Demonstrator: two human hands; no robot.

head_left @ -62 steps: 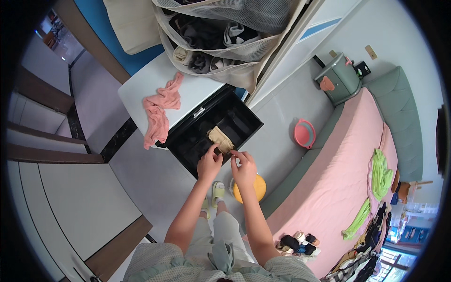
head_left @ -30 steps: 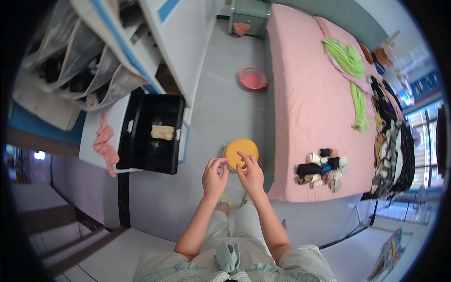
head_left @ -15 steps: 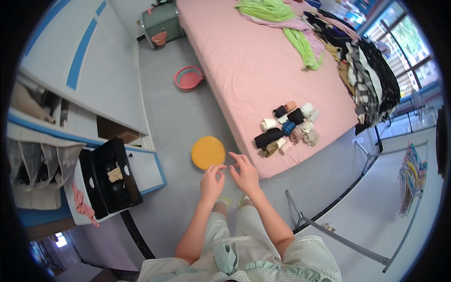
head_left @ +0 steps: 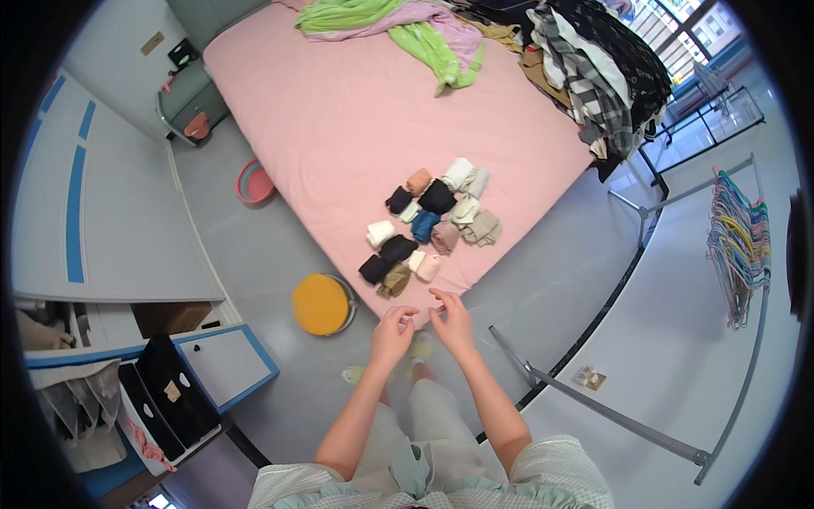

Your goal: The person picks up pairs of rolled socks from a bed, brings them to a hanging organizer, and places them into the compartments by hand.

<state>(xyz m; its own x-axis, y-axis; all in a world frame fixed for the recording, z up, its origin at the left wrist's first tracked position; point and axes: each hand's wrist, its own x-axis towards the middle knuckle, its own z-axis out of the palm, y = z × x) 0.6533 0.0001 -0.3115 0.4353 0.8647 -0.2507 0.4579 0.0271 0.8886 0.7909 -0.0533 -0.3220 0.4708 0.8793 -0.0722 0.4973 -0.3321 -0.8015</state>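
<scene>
My left hand (head_left: 393,334) and my right hand (head_left: 451,322) are held up side by side at the near corner of the pink bed (head_left: 339,110). Both are empty, with fingers loosely bent and apart. Just beyond them on the sheet lies a group of rolled clothes. Closest are an olive roll (head_left: 395,280), a pale pink roll (head_left: 427,267) and black rolls (head_left: 398,248). Farther in sit a blue roll (head_left: 424,226), a mauve roll (head_left: 444,237), a beige roll (head_left: 482,228), an orange roll (head_left: 419,181) and several white ones.
A yellow round stool (head_left: 320,304) stands left of the bed corner, a pink basin (head_left: 253,183) farther back. Green cloth (head_left: 434,58) and a clothes heap (head_left: 585,72) lie on the bed. At right are a metal rack (head_left: 610,422) and hangers (head_left: 736,242); at left, a black box (head_left: 178,394).
My view has turned rightward and my body has moved closer to the bed, so the stool and rolls appear farther left. Both hands stay raised and empty, now by the bed corner.
</scene>
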